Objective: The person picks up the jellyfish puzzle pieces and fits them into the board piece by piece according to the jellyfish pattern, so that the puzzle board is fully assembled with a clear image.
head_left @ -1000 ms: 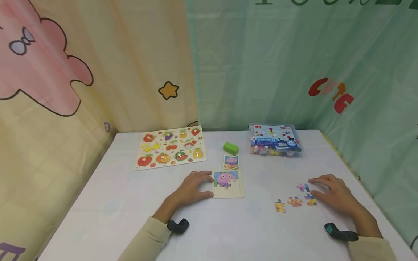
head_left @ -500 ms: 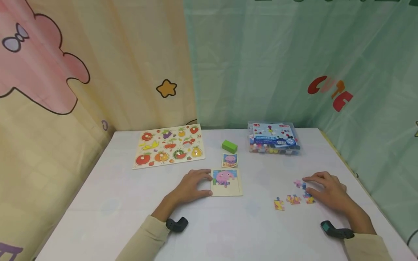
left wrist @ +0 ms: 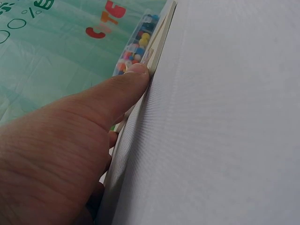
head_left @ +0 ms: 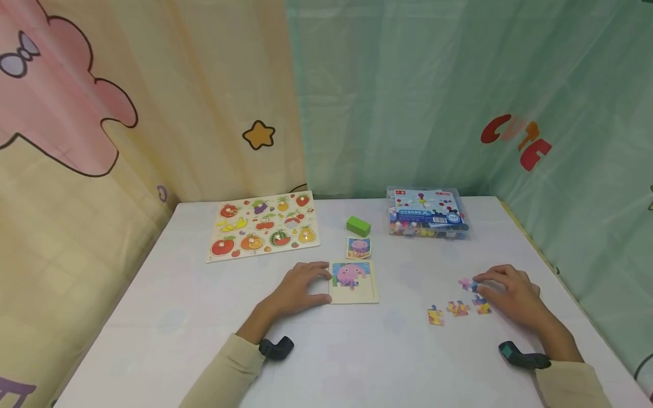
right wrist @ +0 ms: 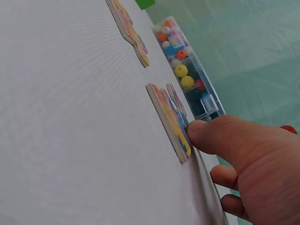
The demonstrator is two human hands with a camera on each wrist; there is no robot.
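A square puzzle board (head_left: pixel 366 293) holds a partly assembled pink octopus picture (head_left: pixel 349 274). At its left edge my left hand (head_left: pixel 298 289) rests, thumb and fingertips spread and touching the side. The thumb (left wrist: pixel 126 86) presses on the board's edge in the left wrist view. My right hand (head_left: pixel 512 292) pinches a pink-and-blue puzzle piece (head_left: pixel 466 284) with thumb and index finger, low at the tabletop; the fingers partly hide it. Just below lies a yellow-and-blue piece (head_left: pixel 481 306). Farther left are joined orange-pink pieces (head_left: pixel 458 309) and a yellow piece (head_left: pixel 435 315).
Behind the board lie a small octopus picture card (head_left: pixel 359 247) and a green block (head_left: pixel 359 226). A fruit puzzle board (head_left: pixel 262 226) is at the back left. At the back right stands a clear box of coloured beads (head_left: pixel 427 212). Curtains hang behind the white table (head_left: pixel 326 357).
My right hand has moved slightly left, and its thumb and index finger have closed in on the pink-and-blue piece. The left hand stays at the board. The head view has tilted a little.
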